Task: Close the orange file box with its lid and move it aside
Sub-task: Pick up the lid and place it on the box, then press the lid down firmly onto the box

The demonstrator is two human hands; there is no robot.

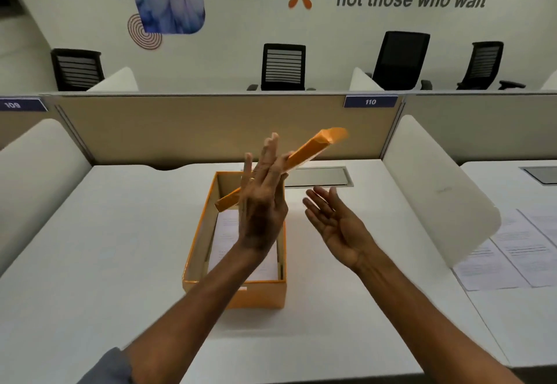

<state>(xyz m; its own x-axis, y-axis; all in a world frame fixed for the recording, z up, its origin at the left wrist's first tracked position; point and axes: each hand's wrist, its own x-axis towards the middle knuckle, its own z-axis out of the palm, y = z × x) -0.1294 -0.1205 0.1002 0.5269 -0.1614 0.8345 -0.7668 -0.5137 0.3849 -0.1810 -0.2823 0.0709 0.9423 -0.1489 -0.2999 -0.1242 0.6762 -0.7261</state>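
Observation:
The orange file box stands open in the middle of the white desk, with white printed papers lying inside. Above it the orange lid is in the air, seen edge-on and tilted, its high end toward the back right and its low end over the box. My left hand holds the lid near its lower half, fingers stretched flat along it and pointing up. Just right of the box, my right hand is palm up with fingers spread, not touching the lid.
A white desk has rounded white side dividers on both sides and a beige partition behind. A grey cable hatch sits behind the box. Printed sheets lie on the neighbouring desk at right. Black chairs stand beyond.

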